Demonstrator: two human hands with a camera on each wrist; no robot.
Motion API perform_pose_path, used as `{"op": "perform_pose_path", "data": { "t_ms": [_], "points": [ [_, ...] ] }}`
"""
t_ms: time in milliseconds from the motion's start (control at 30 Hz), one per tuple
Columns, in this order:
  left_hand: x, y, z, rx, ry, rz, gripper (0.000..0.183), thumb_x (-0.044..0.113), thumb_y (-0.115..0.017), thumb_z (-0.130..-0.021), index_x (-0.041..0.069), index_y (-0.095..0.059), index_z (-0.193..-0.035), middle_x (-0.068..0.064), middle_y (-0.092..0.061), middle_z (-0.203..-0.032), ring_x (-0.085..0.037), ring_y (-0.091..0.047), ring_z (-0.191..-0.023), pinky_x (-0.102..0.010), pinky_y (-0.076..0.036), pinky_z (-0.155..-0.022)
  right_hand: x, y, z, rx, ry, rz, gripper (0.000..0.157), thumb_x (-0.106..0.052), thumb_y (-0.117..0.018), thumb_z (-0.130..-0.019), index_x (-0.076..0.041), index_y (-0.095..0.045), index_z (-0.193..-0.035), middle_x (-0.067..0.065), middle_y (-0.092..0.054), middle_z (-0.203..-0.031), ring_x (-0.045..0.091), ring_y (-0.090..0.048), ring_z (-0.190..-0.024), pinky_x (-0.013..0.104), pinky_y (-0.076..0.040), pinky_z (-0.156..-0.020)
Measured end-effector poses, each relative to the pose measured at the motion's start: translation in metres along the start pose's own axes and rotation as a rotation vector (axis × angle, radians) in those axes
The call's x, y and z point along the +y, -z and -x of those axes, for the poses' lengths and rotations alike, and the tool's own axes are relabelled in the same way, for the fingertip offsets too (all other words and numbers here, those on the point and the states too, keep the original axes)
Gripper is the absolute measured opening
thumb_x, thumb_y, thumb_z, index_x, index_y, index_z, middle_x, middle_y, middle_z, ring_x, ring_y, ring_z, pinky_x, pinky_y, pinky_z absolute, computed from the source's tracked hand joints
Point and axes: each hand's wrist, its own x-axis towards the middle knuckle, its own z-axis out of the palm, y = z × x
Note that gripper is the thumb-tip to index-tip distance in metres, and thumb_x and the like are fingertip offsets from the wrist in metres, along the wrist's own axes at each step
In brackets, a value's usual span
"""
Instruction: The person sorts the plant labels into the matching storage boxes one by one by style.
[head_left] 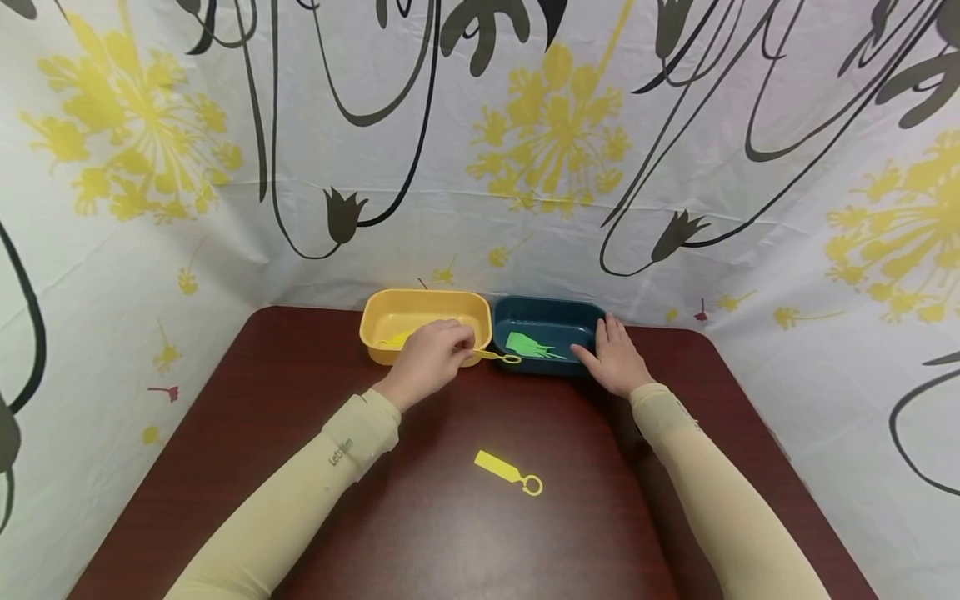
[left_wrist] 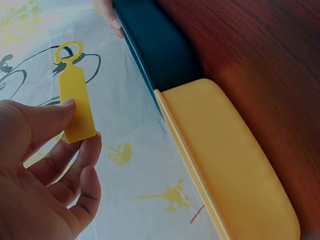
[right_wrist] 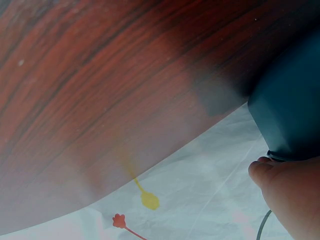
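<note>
My left hand (head_left: 429, 357) pinches a yellow plastic loop tag (left_wrist: 77, 102) between thumb and fingers, its ring end pointing away from the palm. It hovers at the front of the yellow bin (head_left: 372, 340), where more yellow tags (head_left: 397, 340) partly show. Against the right end of the dark blue bin (head_left: 528, 367) rests my right hand (head_left: 619, 363), fingers extended along the rim and thumb spread over the near edge. Several bright green tags (head_left: 527, 344) lie in that bin. Another yellow loop tag (head_left: 498, 467) lies flat on the table.
Side by side, the two bins stand at the back edge of the dark wood table (head_left: 450, 533). A white patterned cloth (head_left: 420, 167) hangs close behind them and along both sides.
</note>
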Motion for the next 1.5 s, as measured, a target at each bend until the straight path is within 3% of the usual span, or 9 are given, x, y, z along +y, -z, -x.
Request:
{"op": "perform_pose_path", "data": {
  "t_ms": [333,933,1500],
  "points": [
    [-0.010,0.001,-0.003,0.004,0.019,0.006,0.011,0.015,-0.080,-0.088,0.018,-0.069,-0.089,0.005,-0.057,-0.080,-0.015,-0.051,-0.075,-0.028,-0.048,-0.072,0.001,0.000,-0.001,-0.008,-0.002,0.002,0.105,-0.075,-0.028,-0.097,0.008,-0.005,-0.157,0.026,0.007,-0.165,0.044,0.002,-0.151,0.058,-0.007,-0.119],
    [-0.051,-0.002,-0.008,0.021,0.043,-0.044,0.013,0.014,-0.078,-0.090,0.016,-0.066,-0.086,0.004,-0.061,-0.082,-0.016,-0.054,-0.072,-0.033,-0.047,-0.067,-0.001,0.001,0.000,-0.015,-0.007,0.001,0.104,-0.074,-0.029,-0.097,0.008,-0.006,-0.157,0.026,0.006,-0.165,0.044,0.002,-0.151,0.059,-0.008,-0.118],
    [-0.081,-0.002,-0.013,-0.020,0.136,-0.033,0.008,0.010,-0.073,-0.093,0.009,-0.068,-0.087,0.001,-0.061,-0.081,-0.020,-0.053,-0.071,-0.037,-0.045,-0.067,0.001,-0.001,-0.001,-0.009,-0.007,0.006,0.105,-0.076,-0.028,-0.096,0.005,-0.006,-0.158,0.025,0.005,-0.165,0.043,0.001,-0.151,0.059,-0.010,-0.118]
  ]
}}
